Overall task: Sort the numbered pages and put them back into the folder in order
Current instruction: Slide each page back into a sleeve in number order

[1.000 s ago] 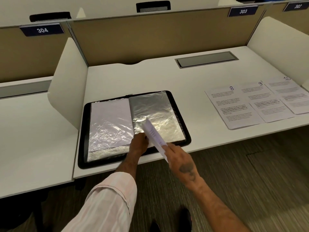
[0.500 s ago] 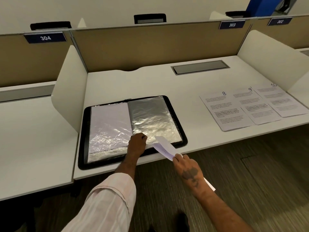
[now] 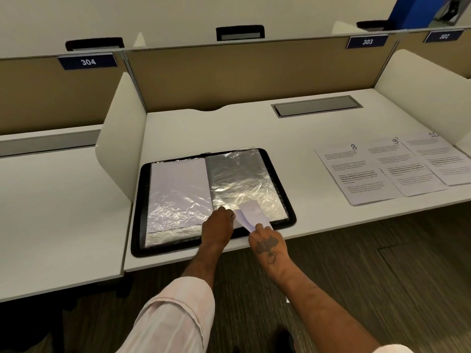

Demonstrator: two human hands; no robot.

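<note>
A white desk (image 3: 204, 131) fills the middle of the frame. An open black folder (image 3: 139, 200) with clear sleeves lies flat at its lower centre, near the front edge. At right, three printed sheets overlap in a row: page 8 (image 3: 356, 174), page 9 (image 3: 405, 169) and page 10 (image 3: 443, 159). A grey cable hatch (image 3: 317, 106) is set into the surface at upper right.

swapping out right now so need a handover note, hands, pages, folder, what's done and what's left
Folder lies open on the desk; its left sleeve already holds a sheet.
Left hand grips the near edge of the right sleeve.
Right hand pinches a page, its tip at that sleeve's mouth; number unreadable.
Left to do: seat this page, then page 8, page 9 and page 10, overlapping on the right.
</note>
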